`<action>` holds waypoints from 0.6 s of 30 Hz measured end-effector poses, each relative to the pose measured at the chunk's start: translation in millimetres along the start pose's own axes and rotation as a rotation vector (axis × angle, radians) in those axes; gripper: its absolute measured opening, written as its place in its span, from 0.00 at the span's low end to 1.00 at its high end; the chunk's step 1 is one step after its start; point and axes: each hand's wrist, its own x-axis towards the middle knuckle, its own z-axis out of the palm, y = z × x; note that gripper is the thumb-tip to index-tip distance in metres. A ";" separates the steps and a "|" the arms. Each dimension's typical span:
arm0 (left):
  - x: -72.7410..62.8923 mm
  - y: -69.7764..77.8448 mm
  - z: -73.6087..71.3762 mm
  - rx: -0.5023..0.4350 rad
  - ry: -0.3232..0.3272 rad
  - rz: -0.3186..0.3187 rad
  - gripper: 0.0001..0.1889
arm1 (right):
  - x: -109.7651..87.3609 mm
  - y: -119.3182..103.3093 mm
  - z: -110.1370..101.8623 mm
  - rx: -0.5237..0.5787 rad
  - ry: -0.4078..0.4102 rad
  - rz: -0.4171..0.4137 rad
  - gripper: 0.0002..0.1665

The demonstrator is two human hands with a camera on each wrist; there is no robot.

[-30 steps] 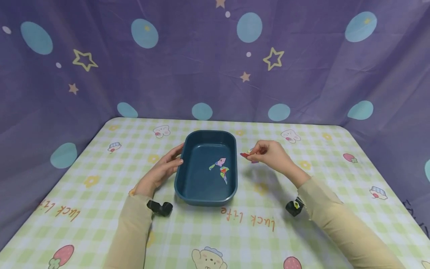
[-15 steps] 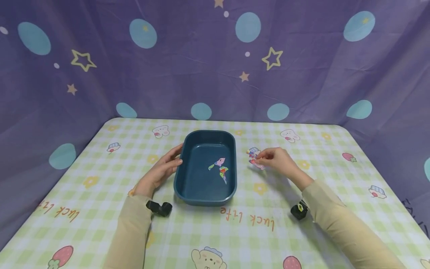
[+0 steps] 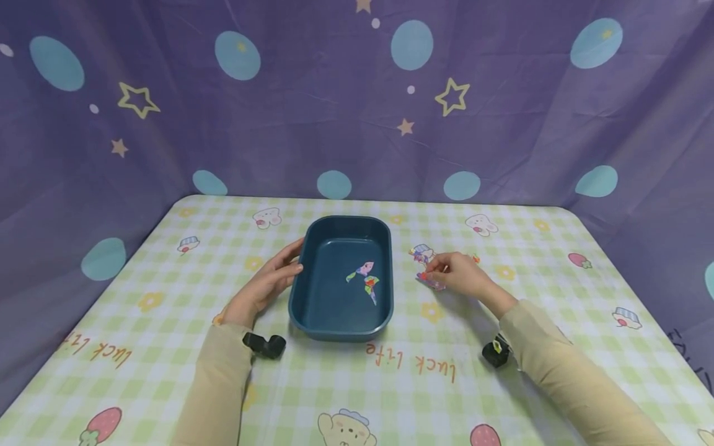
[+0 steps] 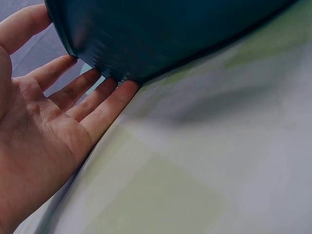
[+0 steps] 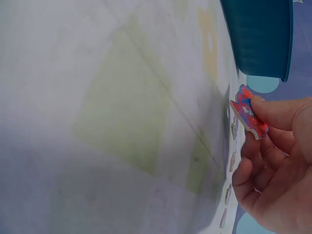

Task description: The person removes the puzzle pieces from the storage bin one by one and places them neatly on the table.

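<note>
My left hand [image 3: 268, 282] lies against the left side of a dark teal rectangular box [image 3: 312, 310], its thumb at the rim. Nearly straight fingers touch the box's outer wall in the left wrist view. My right hand [image 3: 460, 272] pinches a red, blue and purple flat puzzle piece [image 5: 248, 112] between thumb and fingers, low over the table right of the box. Beside it lies another colourful piece [image 3: 419, 255]; an orange one [image 3: 476, 258] shows partly behind the hand. Inside the box are small irregular printed pieces, including a pink one [image 3: 365, 268] and a green-orange one [image 3: 371, 285].
A green-and-white checked tablecloth [image 3: 346, 384] with printed cartoons covers the table. Several flat pieces [image 5: 228, 194] appear nearly edge-on in the right wrist view. A purple curtain [image 3: 312, 124] hangs behind the table. Black wrist mounts sit on both arms.
My right hand has moved from near the box's right side slightly right and towards me. Another colourful piece now shows on the cloth beside it. The left hand and box keep their place.
</note>
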 end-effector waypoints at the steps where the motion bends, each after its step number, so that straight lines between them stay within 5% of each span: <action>1: -0.3 -0.1 -0.1 0.006 -0.001 -0.002 0.33 | -0.2 -0.1 0.3 0.001 -0.005 0.006 0.04; 18: 0.1 -0.9 -0.9 0.009 0.008 -0.007 0.33 | 7.3 -1.7 8.8 0.035 0.037 0.155 0.07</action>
